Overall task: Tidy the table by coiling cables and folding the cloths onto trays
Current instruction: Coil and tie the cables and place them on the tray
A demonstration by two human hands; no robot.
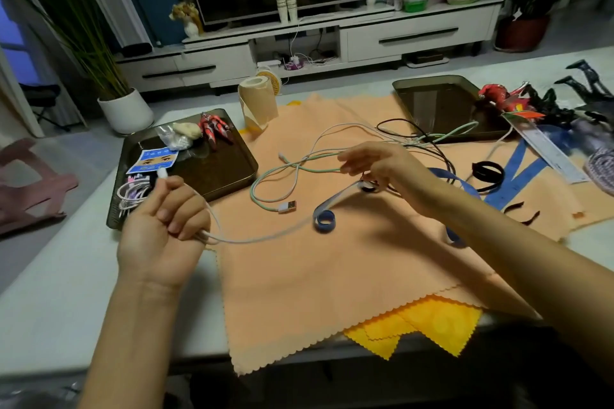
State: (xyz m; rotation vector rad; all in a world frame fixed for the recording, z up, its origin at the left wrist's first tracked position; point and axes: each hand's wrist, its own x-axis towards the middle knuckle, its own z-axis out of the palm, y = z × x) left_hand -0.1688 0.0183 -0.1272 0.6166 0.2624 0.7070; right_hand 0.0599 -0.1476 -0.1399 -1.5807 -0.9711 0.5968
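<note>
Your left grip [166, 222] is clamped on the white cable [246, 241] by the table's [66, 292] left edge: light, limp, slick, so pinch near the plug [161, 173]; right grip [382, 166] state unclear.

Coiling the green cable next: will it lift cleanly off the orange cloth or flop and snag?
Probably floppy: the green cable lies in loose loops. Likely to drag the black cable, which it crosses near the right tray. Its USB plug may swing.
</note>
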